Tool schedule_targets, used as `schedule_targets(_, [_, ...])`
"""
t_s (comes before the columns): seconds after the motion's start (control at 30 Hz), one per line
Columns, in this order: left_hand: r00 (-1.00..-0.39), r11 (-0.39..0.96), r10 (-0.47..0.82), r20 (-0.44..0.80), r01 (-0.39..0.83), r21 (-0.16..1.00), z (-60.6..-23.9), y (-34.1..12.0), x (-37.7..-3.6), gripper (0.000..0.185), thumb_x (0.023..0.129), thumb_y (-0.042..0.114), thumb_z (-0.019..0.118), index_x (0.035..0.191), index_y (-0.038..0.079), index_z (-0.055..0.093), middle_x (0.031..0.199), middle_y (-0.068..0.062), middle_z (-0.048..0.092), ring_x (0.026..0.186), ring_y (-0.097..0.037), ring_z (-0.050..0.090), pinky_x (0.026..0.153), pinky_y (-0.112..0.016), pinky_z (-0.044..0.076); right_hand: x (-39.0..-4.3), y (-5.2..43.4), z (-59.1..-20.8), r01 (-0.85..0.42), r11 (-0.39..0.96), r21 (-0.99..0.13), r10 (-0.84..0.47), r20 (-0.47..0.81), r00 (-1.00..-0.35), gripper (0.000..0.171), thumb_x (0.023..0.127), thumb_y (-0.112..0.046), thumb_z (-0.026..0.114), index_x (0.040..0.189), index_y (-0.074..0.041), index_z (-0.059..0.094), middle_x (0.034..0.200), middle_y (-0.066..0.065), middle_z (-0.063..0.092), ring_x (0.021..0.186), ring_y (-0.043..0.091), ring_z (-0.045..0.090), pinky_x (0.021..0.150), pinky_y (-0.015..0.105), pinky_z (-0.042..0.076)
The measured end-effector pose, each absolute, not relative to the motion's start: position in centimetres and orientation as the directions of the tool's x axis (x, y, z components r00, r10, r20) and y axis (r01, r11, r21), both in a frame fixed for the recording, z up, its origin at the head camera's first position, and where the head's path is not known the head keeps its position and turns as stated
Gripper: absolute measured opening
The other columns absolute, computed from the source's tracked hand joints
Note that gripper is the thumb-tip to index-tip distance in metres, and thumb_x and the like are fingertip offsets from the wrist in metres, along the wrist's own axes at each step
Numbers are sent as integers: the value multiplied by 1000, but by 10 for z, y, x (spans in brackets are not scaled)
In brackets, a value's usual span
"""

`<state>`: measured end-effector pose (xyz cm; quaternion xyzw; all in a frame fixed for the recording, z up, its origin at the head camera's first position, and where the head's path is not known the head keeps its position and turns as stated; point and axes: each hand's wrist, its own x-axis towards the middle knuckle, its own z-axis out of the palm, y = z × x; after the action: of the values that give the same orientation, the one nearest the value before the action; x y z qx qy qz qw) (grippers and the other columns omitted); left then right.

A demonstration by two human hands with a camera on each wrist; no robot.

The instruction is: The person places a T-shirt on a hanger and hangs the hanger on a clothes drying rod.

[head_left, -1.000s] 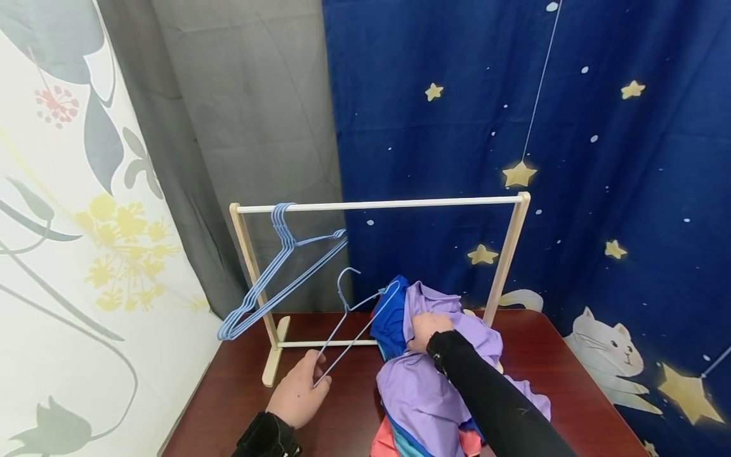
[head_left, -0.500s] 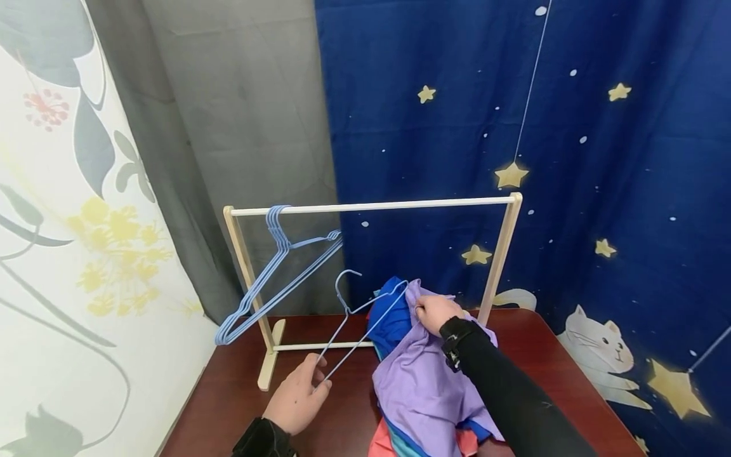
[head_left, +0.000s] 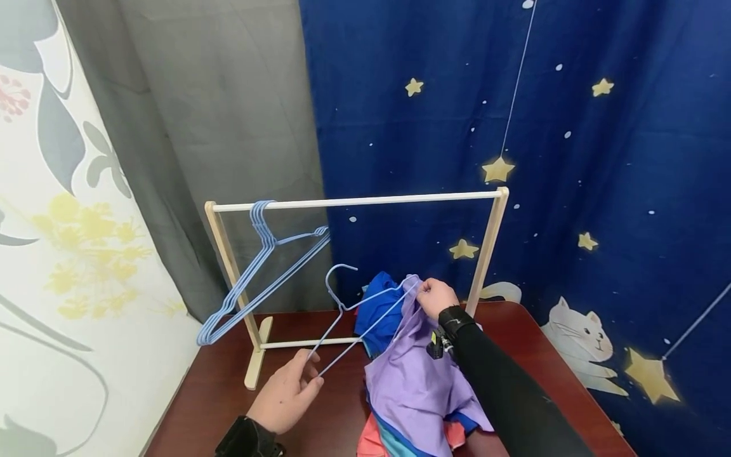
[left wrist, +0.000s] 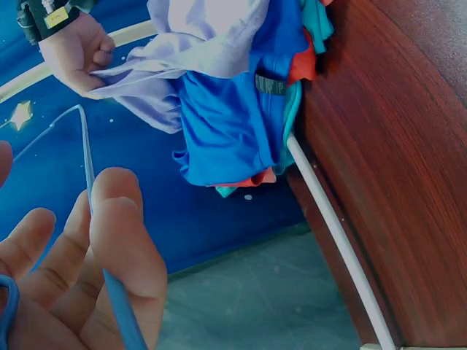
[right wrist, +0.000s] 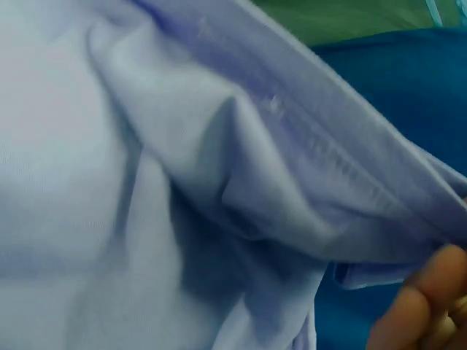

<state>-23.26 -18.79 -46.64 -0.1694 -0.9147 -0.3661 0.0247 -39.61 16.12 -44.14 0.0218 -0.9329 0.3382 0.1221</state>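
Curtains close off the far side of the scene: a white floral one [head_left: 51, 209] at the left, a grey one [head_left: 217, 114] in the middle and a dark blue one with stars and a cartoon cat [head_left: 571, 158] at the right, all behind a dark wooden table [head_left: 217, 400] whose near edge is cut off by the frame. On the far part of the table a pale wooden rack [head_left: 354, 203] is set, and a bunch of light blue wire hangers [head_left: 257, 266] is hung at the left end of its rail. Near the left, the left hand [head_left: 282, 397] is raised palm-up, and the lower corner of a single blue wire hanger [head_left: 365, 311] is pinched between its thumb and curled fingers; this hanger is held tilted, hook upward, with its far shoulder tucked into the lilac garment [head_left: 414, 381]. That garment is lifted from a heap of blue, teal and coral clothes [head_left: 388, 444] on the table, much of the heap being hidden beneath it. To the right, the right hand [head_left: 436, 297], on a black sleeve, is closed on the garment's upper edge, just beside the hanger's tip. From the right wrist only folds of lilac cloth [right wrist: 182, 182] and a blurred fingertip [right wrist: 423, 306] can be made out.
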Motion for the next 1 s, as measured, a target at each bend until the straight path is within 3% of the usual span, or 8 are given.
schedule_targets(0.3, [-932,688,316,177,353,634,-466,-194,-222,26,97,25,67,118,17,53,89,12,59,70,-2,54,63,-28,47,-396,171,-437,41,612,-790,126,47,-991,22,91,-21,53,97,-4,66,64,5,61,51,16,58,52,29,48])
schedule_targets(0.5, [-933,711,337,125,339,615,-463,-195,-220,27,95,28,68,115,17,54,85,13,58,72,-3,55,64,-30,48,-392,176,-436,72,502,-862,113,-17,-993,29,93,-19,53,106,1,67,68,7,65,54,14,64,51,28,54])
schedule_targets(0.7, [-925,752,343,166,376,542,-461,-186,-220,25,95,28,68,114,18,56,83,14,54,70,-2,51,64,-31,46,-387,171,-430,6,525,-851,85,45,-995,35,96,-24,52,115,0,69,72,8,65,60,17,65,57,29,55])
schedule_targets(1.0, [-941,804,287,176,337,489,-462,-167,-215,26,93,25,69,114,15,58,80,11,50,63,-2,47,58,-30,42,-384,176,-432,-83,746,-660,122,259,-958,29,96,-23,54,107,-7,76,97,9,72,84,27,63,78,44,48])
